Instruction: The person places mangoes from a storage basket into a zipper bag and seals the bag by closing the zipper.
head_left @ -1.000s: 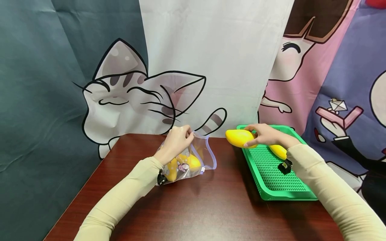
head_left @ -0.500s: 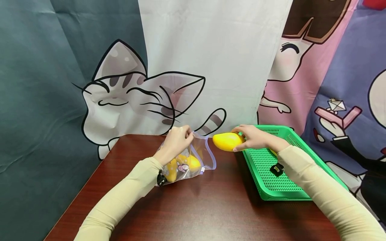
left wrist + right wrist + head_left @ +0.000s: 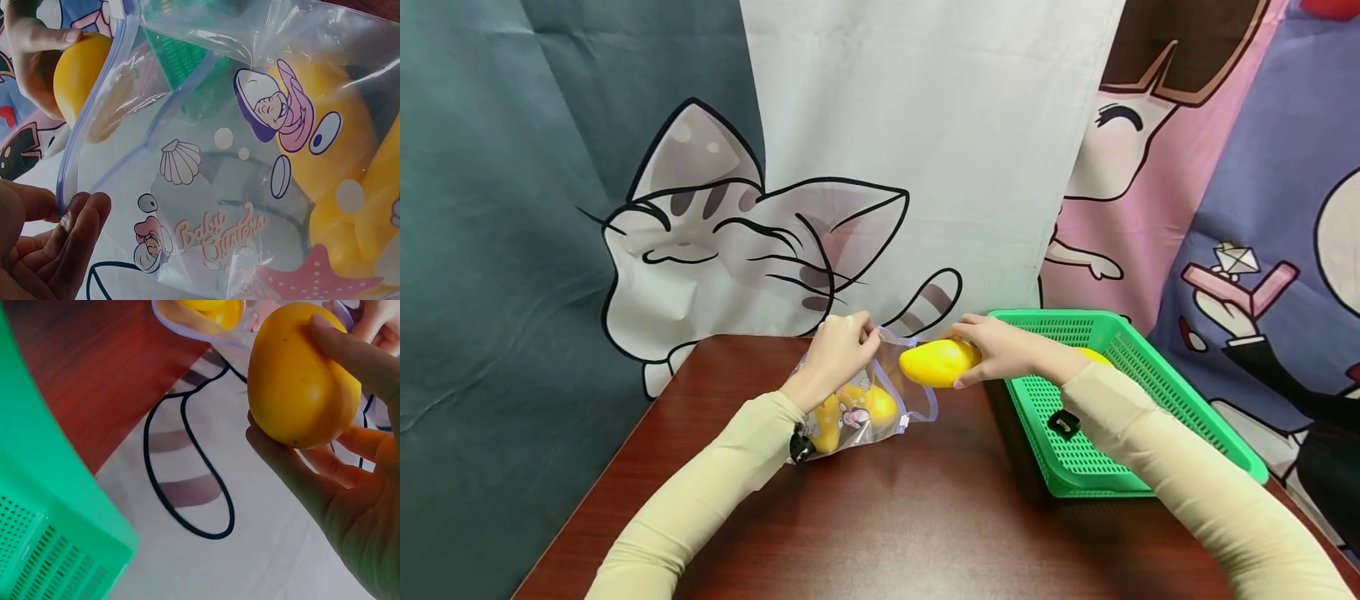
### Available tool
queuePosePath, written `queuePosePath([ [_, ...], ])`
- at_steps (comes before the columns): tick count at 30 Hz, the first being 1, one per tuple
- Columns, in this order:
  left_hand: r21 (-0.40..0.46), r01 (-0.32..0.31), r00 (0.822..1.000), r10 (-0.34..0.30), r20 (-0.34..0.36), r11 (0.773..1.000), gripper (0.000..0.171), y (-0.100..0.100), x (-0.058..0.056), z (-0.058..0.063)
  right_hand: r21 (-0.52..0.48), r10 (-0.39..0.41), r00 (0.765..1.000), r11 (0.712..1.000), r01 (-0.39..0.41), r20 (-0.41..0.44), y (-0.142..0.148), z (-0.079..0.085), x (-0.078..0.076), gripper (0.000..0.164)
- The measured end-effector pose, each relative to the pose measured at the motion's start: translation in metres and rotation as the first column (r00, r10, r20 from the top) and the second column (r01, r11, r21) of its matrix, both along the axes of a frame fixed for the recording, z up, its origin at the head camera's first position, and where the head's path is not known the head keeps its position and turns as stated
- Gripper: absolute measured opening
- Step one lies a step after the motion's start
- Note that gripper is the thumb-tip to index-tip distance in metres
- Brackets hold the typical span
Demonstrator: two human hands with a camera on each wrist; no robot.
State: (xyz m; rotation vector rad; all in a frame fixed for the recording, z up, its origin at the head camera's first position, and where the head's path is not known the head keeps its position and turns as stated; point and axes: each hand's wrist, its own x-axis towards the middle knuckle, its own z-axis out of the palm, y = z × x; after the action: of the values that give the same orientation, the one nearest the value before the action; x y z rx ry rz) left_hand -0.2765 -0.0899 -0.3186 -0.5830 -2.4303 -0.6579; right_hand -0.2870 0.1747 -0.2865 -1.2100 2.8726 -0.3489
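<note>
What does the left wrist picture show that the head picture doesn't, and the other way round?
Only the left wrist view shows the pink starfish and the "Baby" lettering printed on the zip bag.

Only the head view shows the sleeves and another yellow fruit in the green basket.

Both show the bag with fruit inside, the left hand gripping it, the right hand holding a mango, and part of the basket.

Left sleeve (image 3: 700, 492): was long, plain, pale cream, softly creased
Right sleeve (image 3: 1210, 492): matched in colour, lightly wrinkled
Left wrist device (image 3: 801, 448): was small, black and blocky
Right wrist device (image 3: 1063, 424): was black too, with a small pale mark
Beyond the cuffs (image 3: 785, 407): left grip (image 3: 838, 354) and right grip (image 3: 1003, 346) were bare
</note>
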Motion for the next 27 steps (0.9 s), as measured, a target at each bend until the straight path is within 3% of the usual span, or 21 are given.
queuePosePath([
  [19,0.006,0.006,1.0,-0.006,0.023,1.0,0.013,-0.003,0.001,0.001,0.101,0.075,0.997,0.992,-0.072,-0.034,-0.04,-0.014,-0.004,0.061],
  [27,-0.006,0.003,1.0,-0.003,0.007,1.0,0.015,-0.001,0.002,-0.003,0.007,0.145,0.989,0.989,-0.145,-0.039,-0.053,-0.025,-0.013,0.023],
])
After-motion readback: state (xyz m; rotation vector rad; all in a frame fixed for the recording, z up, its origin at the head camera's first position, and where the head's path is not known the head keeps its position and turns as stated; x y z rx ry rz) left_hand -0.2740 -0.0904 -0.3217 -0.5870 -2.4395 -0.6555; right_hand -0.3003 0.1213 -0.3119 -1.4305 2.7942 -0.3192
